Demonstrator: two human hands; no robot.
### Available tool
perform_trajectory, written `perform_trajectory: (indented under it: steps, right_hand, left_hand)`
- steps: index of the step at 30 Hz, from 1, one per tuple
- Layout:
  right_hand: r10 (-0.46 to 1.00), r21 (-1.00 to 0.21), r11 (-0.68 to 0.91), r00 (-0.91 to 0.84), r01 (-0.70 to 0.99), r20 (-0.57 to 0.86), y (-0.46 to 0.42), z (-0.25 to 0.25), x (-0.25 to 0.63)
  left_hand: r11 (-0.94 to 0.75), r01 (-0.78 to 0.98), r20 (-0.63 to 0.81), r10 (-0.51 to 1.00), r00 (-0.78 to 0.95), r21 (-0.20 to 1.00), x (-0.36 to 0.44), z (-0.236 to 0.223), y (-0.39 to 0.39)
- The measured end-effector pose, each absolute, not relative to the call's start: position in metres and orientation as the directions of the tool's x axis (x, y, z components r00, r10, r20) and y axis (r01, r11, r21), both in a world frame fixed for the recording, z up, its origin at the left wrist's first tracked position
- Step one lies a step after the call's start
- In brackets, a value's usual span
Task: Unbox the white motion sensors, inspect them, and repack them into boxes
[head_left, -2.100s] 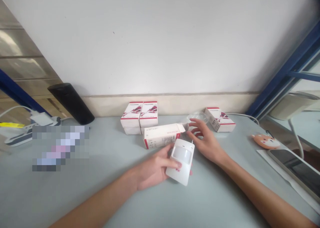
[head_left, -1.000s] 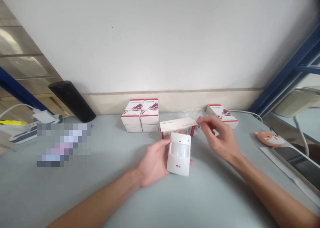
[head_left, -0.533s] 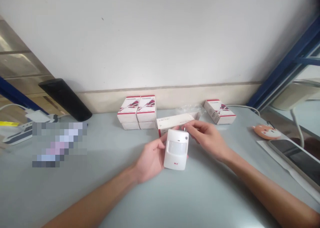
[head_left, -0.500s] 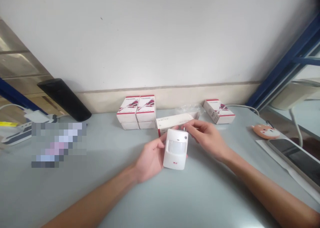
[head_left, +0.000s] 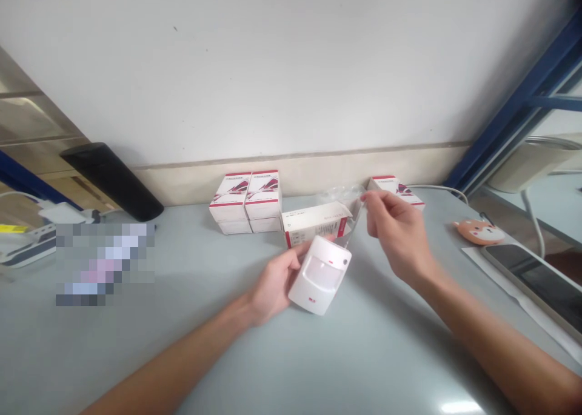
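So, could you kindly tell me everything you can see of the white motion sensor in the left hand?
The white PIR motion sensor is a rounded rectangular housing that looks like plastic, with a frosted lens window in its upper part, a small dark dot near one top corner, and small red marks. It sits tilted against the fingers of the left hand, above the pale table; I cannot tell whether it touches the table.

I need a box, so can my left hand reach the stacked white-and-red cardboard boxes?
Probably yes, once the left hand sets down the white plastic motion sensor. The pale table top up to the stacked boxes looks open; the lying white-and-red carton sits right of them.
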State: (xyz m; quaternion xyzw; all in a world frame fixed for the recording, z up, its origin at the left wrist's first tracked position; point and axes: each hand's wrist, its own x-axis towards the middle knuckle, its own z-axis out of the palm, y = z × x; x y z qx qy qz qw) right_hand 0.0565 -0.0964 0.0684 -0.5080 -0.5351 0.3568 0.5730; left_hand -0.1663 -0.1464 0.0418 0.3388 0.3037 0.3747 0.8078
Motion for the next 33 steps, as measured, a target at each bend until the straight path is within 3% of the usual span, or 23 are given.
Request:
perform_trajectory:
  steps: [10, 14, 16, 27, 33]
  right_hand:
    - [0.929, -0.946, 0.257, 0.319, -0.198, 0.186, -0.065, 0.07, 0.097]
    - [0.915, -0.932, 0.222, 0.392, -0.286, 0.098, -0.064, 0.076, 0.103]
    - [0.902, -0.934, 0.213, 0.426, -0.286, 0.075, -0.063, 0.076, 0.106]
    - [0.83, -0.917, 0.302, 0.545, -0.261, 0.118, -0.043, 0.074, 0.144]
    - [0.824, -0.914, 0.331, 0.544, -0.236, 0.158, -0.037, 0.07, 0.158]
  left_hand:
    - [0.445, -0.311, -0.223, 0.805, 0.55, 0.84, -0.168, 0.046, -0.147]
    - [0.392, -0.127, -0.268, 0.797, 0.541, 0.911, -0.173, 0.05, -0.146]
    - [0.356, -0.062, -0.274, 0.809, 0.521, 0.933, -0.177, 0.049, -0.144]
    - [0.377, -0.055, -0.276, 0.762, 0.586, 0.925, -0.185, 0.054, -0.138]
    - [0.42, -0.13, -0.256, 0.74, 0.622, 0.898, -0.187, 0.055, -0.138]
